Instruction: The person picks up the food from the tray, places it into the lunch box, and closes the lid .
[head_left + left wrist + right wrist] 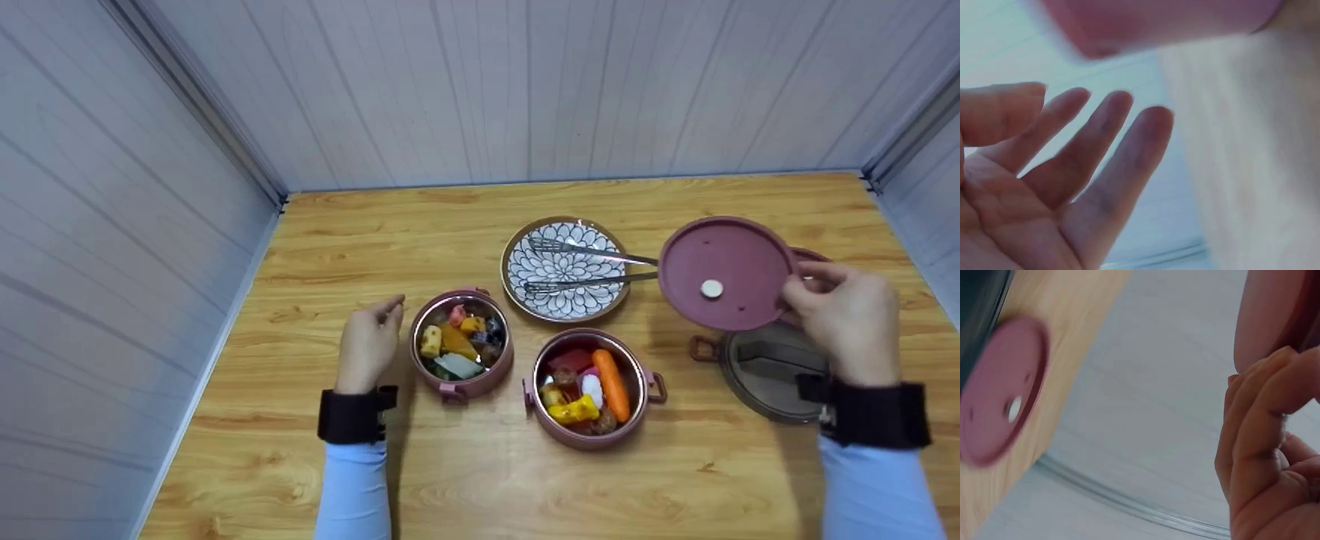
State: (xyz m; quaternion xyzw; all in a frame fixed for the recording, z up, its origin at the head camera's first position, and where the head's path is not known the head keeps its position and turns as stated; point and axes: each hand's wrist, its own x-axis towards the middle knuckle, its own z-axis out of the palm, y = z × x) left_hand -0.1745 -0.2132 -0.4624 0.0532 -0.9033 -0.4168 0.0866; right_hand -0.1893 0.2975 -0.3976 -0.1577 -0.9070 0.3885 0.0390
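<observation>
Near pot (pixel 589 441): round and pink, with no lid on. Inside are an orange carrot (pixel 613 384), a yellow piece (pixel 574 410), a white piece (pixel 592 390) and some brown lumps.
Dark lid (pixel 765 390): at the right, with a bar on top. It may sit on a pot, but the arm hides part of it.
Left hand (pixel 369 345): fingers loose and spread, just beside the left pot.
Left pot (pixel 487 381): pink too. It has yellow chunks (pixel 431 341), an orange slice (pixel 455 341), a whitish piece (pixel 457 366) and dark bits (pixel 491 341).
Right hand (pixel 855 322): pinching the edge of a pink lid (pixel 727 270).
Pink lid: up in the air, with a white button (pixel 712 289).
Other pink lid (pixel 999 388): on the table (pixel 450 495), near the dark lid.
Flower plate (pixel 562 266): farther back, two metal tools (pixel 589 283) lying across it.
</observation>
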